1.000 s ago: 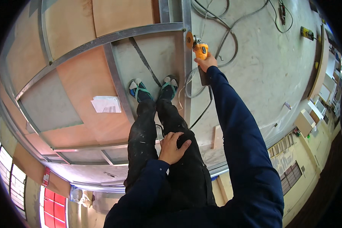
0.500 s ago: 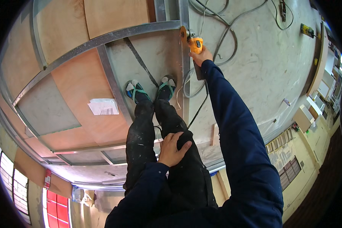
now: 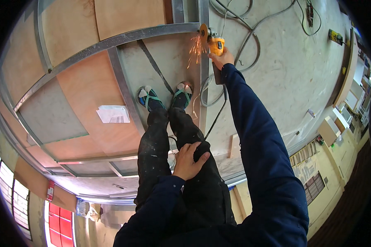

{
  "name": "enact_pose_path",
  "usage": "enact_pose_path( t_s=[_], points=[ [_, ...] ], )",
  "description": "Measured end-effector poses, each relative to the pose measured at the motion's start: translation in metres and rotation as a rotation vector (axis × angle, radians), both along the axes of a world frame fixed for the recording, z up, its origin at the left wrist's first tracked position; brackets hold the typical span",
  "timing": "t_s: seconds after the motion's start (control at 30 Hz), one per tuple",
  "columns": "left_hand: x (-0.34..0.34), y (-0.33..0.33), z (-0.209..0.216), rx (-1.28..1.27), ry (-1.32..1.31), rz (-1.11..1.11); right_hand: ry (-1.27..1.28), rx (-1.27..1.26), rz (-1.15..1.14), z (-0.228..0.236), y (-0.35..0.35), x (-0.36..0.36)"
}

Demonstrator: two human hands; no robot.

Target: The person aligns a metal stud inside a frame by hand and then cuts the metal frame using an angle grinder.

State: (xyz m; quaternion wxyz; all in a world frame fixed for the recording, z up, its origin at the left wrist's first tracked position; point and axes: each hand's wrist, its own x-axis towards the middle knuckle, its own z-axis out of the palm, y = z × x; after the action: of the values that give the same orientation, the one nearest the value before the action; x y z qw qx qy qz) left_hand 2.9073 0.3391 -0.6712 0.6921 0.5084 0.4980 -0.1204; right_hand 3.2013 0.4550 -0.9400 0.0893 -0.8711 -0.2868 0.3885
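My right hand [image 3: 222, 58] is wrapped round the body of a yellow angle grinder [image 3: 217, 46], out at the end of my stretched arm. The grinder's disc [image 3: 203, 33] meets the grey metal frame [image 3: 203, 16] at a corner where two bars join. Orange sparks [image 3: 197, 48] spray from there down toward my feet. A black cord trails from the grinder's rear back past my knee. My left hand [image 3: 189, 161] rests on my right knee, fingers and thumb spread over the dark trousers, holding nothing.
Both feet [image 3: 181, 94] stand inside a frame bay, beside a slanting dark strip [image 3: 154, 66]. Grey cable [image 3: 255, 45] loops over the floor to the right. Wooden panels and a white paper sheet [image 3: 113, 114] lie at left. A yellow-black tool [image 3: 336, 36] lies far right.
Sparks now fly from the disc at the frame corner; none showed before. The grinder and my right hand have shifted slightly right in the picture. My left hand stays on the knee.
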Motion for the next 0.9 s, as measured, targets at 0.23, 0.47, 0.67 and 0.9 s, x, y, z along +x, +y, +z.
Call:
enact_pose_path(
  t_s=[0.23,0.47,0.67,0.9],
  points=[
    [0.002,-0.002,0.0,0.001,-0.001,0.004,-0.05,-0.019,0.031,-0.007,-0.006,0.003],
    [-0.002,-0.007,-0.002,0.003,0.012,0.014,-0.01,-0.026,-0.011,-0.011,-0.002,-0.006],
    [0.008,-0.01,-0.003,0.06,-0.02,0.015,-0.023,0.006,0.027,-0.019,-0.017,0.011],
    [-0.003,0.0,0.008,0.168,0.065,0.296,0.067,0.054,-0.134,0.067,-0.03,-0.02]
  ],
)
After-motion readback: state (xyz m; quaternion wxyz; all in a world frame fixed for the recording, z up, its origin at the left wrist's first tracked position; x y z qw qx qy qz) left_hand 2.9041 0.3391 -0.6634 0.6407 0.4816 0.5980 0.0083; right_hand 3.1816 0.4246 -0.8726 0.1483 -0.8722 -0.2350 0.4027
